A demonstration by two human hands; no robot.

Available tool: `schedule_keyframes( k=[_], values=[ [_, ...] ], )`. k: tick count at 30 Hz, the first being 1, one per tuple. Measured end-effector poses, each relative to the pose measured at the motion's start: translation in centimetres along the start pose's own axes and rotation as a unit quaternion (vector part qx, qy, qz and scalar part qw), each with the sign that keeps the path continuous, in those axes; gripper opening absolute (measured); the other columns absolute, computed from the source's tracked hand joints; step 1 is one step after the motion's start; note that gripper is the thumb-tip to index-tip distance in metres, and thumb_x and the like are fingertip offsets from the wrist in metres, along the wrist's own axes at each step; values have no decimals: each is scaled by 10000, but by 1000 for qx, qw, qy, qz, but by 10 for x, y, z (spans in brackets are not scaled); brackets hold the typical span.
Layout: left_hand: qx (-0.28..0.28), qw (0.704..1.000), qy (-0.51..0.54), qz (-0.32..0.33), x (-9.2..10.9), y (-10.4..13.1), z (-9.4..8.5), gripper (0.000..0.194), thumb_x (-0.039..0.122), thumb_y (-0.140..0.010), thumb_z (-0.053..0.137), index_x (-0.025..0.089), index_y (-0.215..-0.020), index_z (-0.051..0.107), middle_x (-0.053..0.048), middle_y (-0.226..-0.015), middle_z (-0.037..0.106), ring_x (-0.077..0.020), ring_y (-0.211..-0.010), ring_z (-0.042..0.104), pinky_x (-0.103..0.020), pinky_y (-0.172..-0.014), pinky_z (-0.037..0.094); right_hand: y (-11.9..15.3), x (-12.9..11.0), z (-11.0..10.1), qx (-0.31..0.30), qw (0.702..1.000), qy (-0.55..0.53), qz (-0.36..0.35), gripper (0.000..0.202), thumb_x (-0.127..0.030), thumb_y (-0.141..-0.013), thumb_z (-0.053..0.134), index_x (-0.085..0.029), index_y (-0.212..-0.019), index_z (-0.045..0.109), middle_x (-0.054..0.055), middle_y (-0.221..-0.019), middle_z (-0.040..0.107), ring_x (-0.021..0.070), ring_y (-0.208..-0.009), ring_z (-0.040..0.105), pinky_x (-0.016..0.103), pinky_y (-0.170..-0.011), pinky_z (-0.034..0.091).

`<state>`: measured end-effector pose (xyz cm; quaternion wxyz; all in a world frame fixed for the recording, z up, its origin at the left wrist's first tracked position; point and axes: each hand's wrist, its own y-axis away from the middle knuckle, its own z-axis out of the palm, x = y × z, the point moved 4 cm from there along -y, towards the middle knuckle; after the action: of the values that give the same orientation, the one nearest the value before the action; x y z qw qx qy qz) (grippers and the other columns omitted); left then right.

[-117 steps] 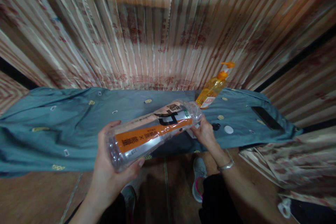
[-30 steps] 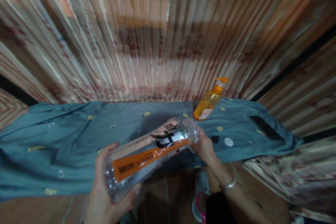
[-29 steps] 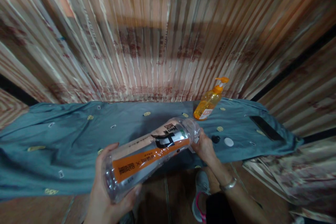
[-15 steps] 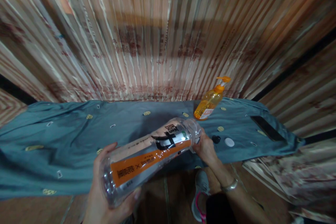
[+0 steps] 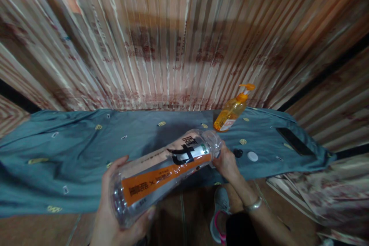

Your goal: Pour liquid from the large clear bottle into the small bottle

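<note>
A large clear plastic bottle [image 5: 167, 175] with an orange and silver label lies tilted across the middle, its neck up to the right. Around its base is my left hand [image 5: 119, 215], thumb below and fingers on the far side. My right hand [image 5: 227, 163] grips the neck end; its fingers are partly hidden behind the bottle. An orange pump bottle [image 5: 230, 113] stands just beyond the neck. To the right of my right hand lie a white round disc [image 5: 253, 156] and a small black object [image 5: 238, 153].
A blue-green cloth [image 5: 72, 150] with pineapple prints covers the long surface. A dark flat object [image 5: 294, 141] rests at its right end. Pleated curtains [image 5: 173, 46] hang behind and at the sides. A shoe [image 5: 221, 203] shows on the tiled floor.
</note>
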<state>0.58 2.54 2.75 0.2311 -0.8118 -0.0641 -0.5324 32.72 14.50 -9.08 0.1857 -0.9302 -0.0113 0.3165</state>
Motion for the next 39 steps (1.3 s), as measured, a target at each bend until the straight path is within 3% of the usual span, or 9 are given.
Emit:
schedule_keyframes(
  k=[22,27,39],
  values=[
    [-10,999,27,-41,2,0,-1,780,470,-710,742,236,-1419,515,-91,-1152,757,-346,-955,770,-532,-867,650,-1,-2,-3,-10,1000,-5,25,480,-306,-831,635,-206,-1299,608,91,-1041,812,288,-951,796,380,-816,632],
    [-6,999,17,-32,1,-1,-3,812,482,-696,750,230,-1429,506,-119,-1230,737,-370,-1051,758,-552,-936,634,-1,-1,-3,-18,999,-7,34,511,-329,-829,638,-195,-1321,600,114,-1093,815,296,-1011,802,380,-868,636],
    [-18,1000,4,-17,1,-1,-3,787,496,-744,734,232,-1445,494,-97,-1184,736,-348,-1005,765,-521,-894,642,-2,0,-3,-13,1000,1,27,506,-343,-836,643,-201,-1319,599,106,-1075,817,294,-1003,807,374,-850,637]
  ],
)
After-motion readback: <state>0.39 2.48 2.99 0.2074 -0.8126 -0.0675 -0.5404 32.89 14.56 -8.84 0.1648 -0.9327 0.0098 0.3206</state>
